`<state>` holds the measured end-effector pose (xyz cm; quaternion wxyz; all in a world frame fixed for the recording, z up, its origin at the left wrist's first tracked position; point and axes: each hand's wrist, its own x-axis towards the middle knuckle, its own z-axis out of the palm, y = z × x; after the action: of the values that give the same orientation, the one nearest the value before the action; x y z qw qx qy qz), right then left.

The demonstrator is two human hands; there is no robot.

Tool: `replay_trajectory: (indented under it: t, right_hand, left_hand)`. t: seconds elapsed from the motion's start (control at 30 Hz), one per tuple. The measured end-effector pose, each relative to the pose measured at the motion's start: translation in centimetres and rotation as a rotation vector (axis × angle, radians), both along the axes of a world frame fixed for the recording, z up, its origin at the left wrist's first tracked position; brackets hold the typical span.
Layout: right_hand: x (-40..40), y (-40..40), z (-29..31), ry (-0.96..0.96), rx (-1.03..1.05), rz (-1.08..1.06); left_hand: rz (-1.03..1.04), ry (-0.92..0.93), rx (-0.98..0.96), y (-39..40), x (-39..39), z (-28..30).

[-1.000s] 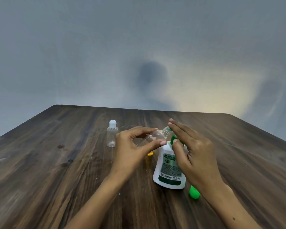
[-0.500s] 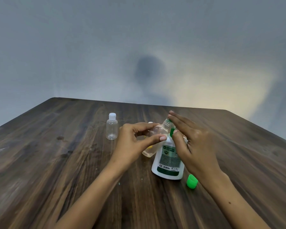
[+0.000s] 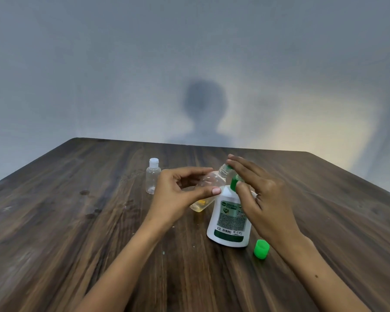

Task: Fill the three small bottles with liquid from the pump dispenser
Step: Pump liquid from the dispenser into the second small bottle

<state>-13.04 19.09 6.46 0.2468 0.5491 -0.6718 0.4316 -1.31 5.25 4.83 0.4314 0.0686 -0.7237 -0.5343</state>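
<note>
Your left hand [image 3: 178,194] pinches a small clear bottle [image 3: 208,188] between thumb and fingers, tilted so its open neck meets the green pump spout [image 3: 234,184] of the white dispenser [image 3: 230,219] standing on the wooden table [image 3: 77,221]. Your right hand [image 3: 263,199] lies over the pump head with fingers straight, pressing rather than gripping. A little yellowish liquid sits in the low end of the tilted bottle.

The risk here is the neck slipping off the spout as you press — liquid would then run down the dispenser onto the table. With only a flat hand on top and nothing steadying its body, the dispenser could also tip or skid toward the loose green cap [image 3: 261,249] lying just beside its base.

A second small bottle [image 3: 153,176], capped white and seemingly empty, stands well apart to the left; the third I cannot see.

Against the frame half a second back, the hands, bottles and cap keep the same arrangement — only your view has shifted slightly.
</note>
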Motion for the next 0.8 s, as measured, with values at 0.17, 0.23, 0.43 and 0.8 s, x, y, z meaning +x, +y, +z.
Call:
replay_trajectory:
  t: [0.17, 0.23, 0.43, 0.8]
  right_hand:
    - [0.0, 0.2, 0.5, 0.051, 0.035, -0.019]
    - [0.3, 0.2, 0.1, 0.049, 0.036, -0.038]
    - [0.0, 0.5, 1.0, 0.065, 0.026, -0.016]
    - [0.2, 0.0, 0.4, 0.077, 0.002, -0.047]
  left_hand:
    - [0.011, 0.013, 0.014, 0.1, -0.2, 0.0]
    - [0.02, 0.009, -0.001, 0.0, -0.1, 0.1]
    - [0.005, 0.032, 0.006, 0.0, -0.1, 0.1]
    - [0.024, 0.043, -0.009, -0.3, -0.2, 0.0]
